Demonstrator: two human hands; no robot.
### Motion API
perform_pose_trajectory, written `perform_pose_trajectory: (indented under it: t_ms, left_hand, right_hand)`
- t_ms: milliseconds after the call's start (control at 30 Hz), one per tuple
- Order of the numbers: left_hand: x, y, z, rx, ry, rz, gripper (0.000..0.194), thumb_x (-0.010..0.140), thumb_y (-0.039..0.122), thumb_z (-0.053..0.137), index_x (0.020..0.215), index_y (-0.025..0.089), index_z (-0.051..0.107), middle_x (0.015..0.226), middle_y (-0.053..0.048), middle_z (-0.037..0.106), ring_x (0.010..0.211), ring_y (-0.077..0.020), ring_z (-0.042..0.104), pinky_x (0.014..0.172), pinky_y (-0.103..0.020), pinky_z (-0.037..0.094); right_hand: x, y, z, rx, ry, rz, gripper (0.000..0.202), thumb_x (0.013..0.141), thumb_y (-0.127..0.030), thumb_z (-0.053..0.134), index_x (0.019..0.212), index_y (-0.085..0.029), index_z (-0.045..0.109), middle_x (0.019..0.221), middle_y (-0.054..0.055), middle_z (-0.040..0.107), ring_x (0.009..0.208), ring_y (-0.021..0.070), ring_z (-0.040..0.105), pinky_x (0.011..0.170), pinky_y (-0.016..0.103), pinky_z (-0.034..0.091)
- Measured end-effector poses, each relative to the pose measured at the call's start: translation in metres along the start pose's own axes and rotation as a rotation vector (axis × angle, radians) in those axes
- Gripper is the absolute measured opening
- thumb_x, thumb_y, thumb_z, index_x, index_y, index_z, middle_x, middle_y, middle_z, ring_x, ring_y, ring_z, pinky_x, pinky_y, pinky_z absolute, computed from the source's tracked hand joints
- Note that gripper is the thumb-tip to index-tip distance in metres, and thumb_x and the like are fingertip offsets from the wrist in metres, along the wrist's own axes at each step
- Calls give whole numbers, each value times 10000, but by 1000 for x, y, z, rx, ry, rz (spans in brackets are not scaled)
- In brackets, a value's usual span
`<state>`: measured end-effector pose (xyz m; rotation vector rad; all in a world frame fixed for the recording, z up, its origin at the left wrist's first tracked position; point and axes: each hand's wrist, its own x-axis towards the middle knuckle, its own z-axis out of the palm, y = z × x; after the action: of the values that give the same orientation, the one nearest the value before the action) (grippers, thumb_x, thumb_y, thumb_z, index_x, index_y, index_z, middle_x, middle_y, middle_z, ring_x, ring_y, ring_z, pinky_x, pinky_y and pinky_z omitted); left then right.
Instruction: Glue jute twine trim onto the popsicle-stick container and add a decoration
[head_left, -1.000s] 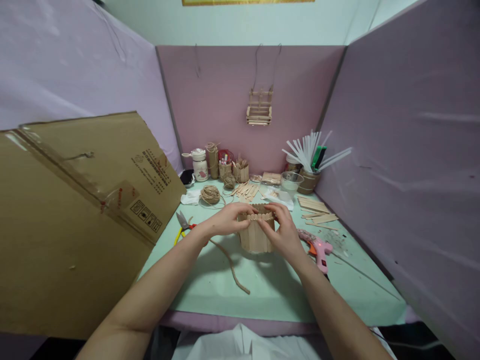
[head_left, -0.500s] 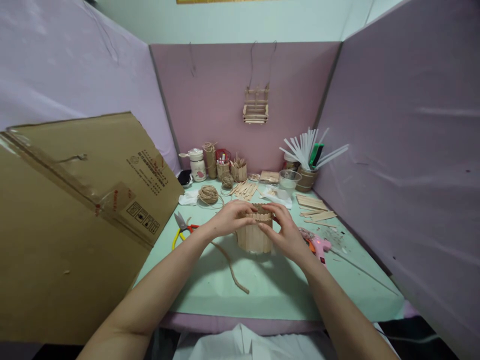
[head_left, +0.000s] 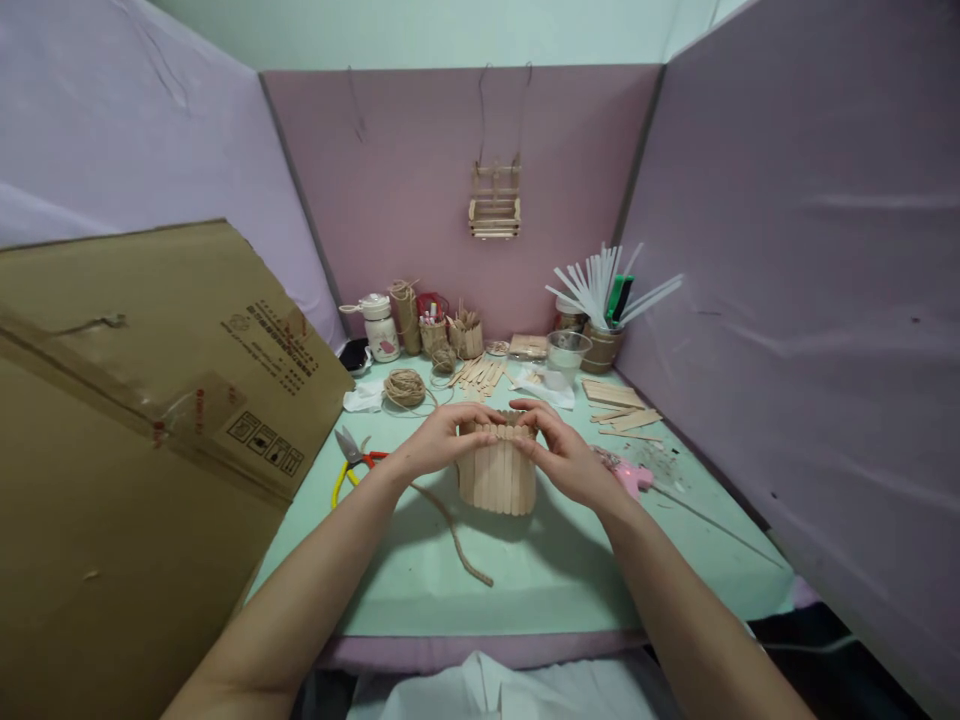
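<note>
A round container of upright wooden sticks stands on the green table in front of me, its rim scalloped by the rounded stick ends. My left hand grips the rim on the left, fingers over the top and thumb on the near side. On the right, my right hand pinches the same rim between thumb and fingers. A thick brown cord lies on the table, passing from beneath my left forearm toward the front. Pliers with red and yellow handles lie left of my left wrist.
A pink glue gun is right of my right hand. Behind are a twine ball, loose sticks, a clear cup and a holder with white sticks. A large cardboard sheet leans at the left.
The view has shifted slightly. The container is turned and tilted a little between my hands, showing more of its near wall. Both hands still hold its rim.
</note>
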<state>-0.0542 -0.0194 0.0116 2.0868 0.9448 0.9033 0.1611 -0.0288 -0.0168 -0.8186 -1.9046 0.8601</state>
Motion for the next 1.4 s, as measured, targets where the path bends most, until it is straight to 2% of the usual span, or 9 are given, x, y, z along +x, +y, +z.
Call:
perform_pose_trajectory:
  t_ms: [233,433,533,600,700,833,967,1200,1400]
  left_hand:
    - [-9,-2,4,-12,35,48,198,831,342,639,931,188,715,1159,-98,681,1092,-231,593,910,-342,440]
    - [-11,0,3,-9,62,25,187,811,356,655,873,187,707,1138,-90,687,1101,-239,589,900,-336,441]
    - [-12,1,1,-2,39,7,187,822,359,634,847,183,690,1157,-92,676,1110,-242,583,915,-340,432]
    - [-12,3,-1,9,17,-18,207,806,365,650,914,190,674,1183,-87,660,1114,-241,577,928,-341,426]
    - [-11,4,-3,28,4,-35,340,762,376,702,1049,203,647,1221,-88,632,1137,-245,560,956,-347,410]
    - [-10,2,-5,-53,36,-27,188,795,358,670,849,178,680,1226,-102,628,1176,-251,545,992,-364,385]
    - [-11,-8,-10,-178,34,-80,184,779,348,683,757,168,652,1244,-110,625,1160,-263,559,959,-385,410]
    - [-14,-18,-10,-274,97,-111,180,767,342,691,733,171,646,1230,-98,639,1171,-266,553,957,-391,419]
    - [-14,-15,-6,-246,122,-88,195,760,353,694,713,169,649,1201,-104,654,1172,-272,550,974,-404,406]
  right_hand:
    - [-6,-4,10,98,21,-13,125,923,-349,525,869,-236,526,1337,84,496,1266,224,462,1021,394,382]
    - [-5,-6,14,66,56,-16,139,919,-361,518,849,-240,524,1310,84,529,1259,243,466,994,416,401]
    - [-4,-7,15,45,64,-28,133,912,-355,524,846,-239,530,1291,85,540,1256,244,468,1015,429,391]
    - [-3,-8,15,29,66,-40,124,908,-355,532,861,-240,541,1286,83,541,1251,242,472,1020,429,391]
    - [-1,-10,18,17,74,-50,116,912,-357,538,894,-245,565,1266,77,550,1249,230,474,1032,415,386]
    - [0,-10,20,14,66,-56,177,889,-376,587,1026,-263,588,1285,78,538,1281,223,450,1063,408,366]
    - [1,-3,18,67,59,-67,298,869,-383,615,1148,-286,574,1375,77,476,1331,226,406,1077,406,366]
    - [6,-3,22,182,121,46,213,884,-374,574,1070,-276,609,1283,63,558,1220,227,515,978,374,450]
    - [6,-4,26,244,139,69,190,851,-386,611,997,-266,621,1256,60,581,1222,235,516,943,362,468]
